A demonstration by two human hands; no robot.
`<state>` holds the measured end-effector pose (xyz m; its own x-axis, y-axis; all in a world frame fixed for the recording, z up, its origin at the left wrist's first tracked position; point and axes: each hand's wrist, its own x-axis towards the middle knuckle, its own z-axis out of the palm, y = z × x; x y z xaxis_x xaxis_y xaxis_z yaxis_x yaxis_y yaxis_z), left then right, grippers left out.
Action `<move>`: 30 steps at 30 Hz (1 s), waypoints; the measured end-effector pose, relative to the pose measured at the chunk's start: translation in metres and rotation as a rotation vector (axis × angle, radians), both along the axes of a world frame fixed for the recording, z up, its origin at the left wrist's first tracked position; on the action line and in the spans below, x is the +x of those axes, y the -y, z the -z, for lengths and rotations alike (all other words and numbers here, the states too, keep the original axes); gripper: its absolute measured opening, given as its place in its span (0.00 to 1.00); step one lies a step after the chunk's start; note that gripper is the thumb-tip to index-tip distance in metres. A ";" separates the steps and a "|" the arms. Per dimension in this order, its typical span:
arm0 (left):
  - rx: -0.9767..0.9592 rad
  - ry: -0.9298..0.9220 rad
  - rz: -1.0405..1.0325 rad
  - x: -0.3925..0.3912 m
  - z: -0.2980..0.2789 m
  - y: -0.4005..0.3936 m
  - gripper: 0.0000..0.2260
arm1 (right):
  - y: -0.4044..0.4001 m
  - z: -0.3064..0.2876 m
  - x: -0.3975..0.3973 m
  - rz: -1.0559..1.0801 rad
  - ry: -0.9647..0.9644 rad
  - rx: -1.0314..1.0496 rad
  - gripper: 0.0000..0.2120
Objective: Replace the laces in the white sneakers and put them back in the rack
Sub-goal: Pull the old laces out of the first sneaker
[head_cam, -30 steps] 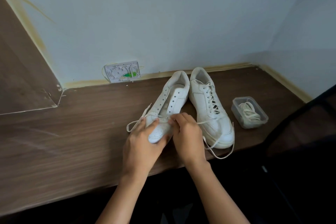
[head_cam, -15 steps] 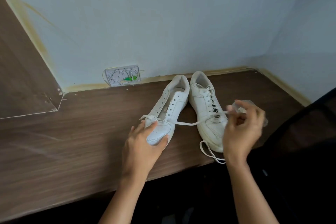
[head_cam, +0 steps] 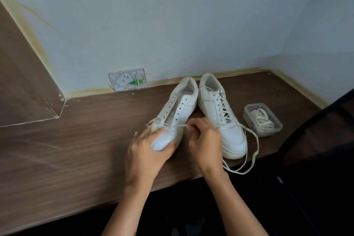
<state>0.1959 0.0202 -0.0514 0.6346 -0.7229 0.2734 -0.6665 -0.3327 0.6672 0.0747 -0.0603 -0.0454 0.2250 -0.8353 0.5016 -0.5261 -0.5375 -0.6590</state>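
two hands at the toe of the left-hand sneaker, one steadying it, one pinching its lace

the left hand lies over the toe of the left sneaker, fingers spread along the outer side and thumb wrapped round the front of the toe cap, forearm coming up from the lower edge. the right hand sits just beside it, between the two shoes, fingers curled in and the fingertips pinching the lace that runs across the lowest eyelets; the upper eyelets are bare. the right sneaker stands touching the first at the heel, laced to the top, its loose ends trailing over the edge of the wooden desk. a clear plastic tub of coiled laces sits near it on the right. a white wall box sits at the desk's back edge.
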 end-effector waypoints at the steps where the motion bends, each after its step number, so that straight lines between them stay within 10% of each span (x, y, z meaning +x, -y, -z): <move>1: 0.013 -0.033 -0.006 0.002 -0.001 0.000 0.24 | 0.002 -0.003 -0.005 0.026 0.035 -0.001 0.07; 8: 0.015 -0.073 -0.023 0.011 -0.006 0.003 0.23 | 0.014 -0.017 -0.044 0.247 0.345 -0.042 0.09; 16: -0.295 0.163 0.072 -0.004 0.006 0.015 0.14 | 0.001 -0.023 -0.034 -0.159 0.361 0.320 0.05; 21: -0.251 0.230 0.013 -0.001 0.003 0.024 0.01 | 0.000 -0.014 -0.036 -0.260 0.111 0.374 0.02; 30: -0.106 0.131 -0.014 -0.003 0.009 0.017 0.16 | -0.005 0.004 0.019 -0.140 -0.111 0.191 0.11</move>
<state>0.1931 0.0035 -0.0606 0.5982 -0.6772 0.4284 -0.7457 -0.2747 0.6070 0.0937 -0.0551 -0.0494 0.3902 -0.8694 0.3031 -0.5305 -0.4813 -0.6978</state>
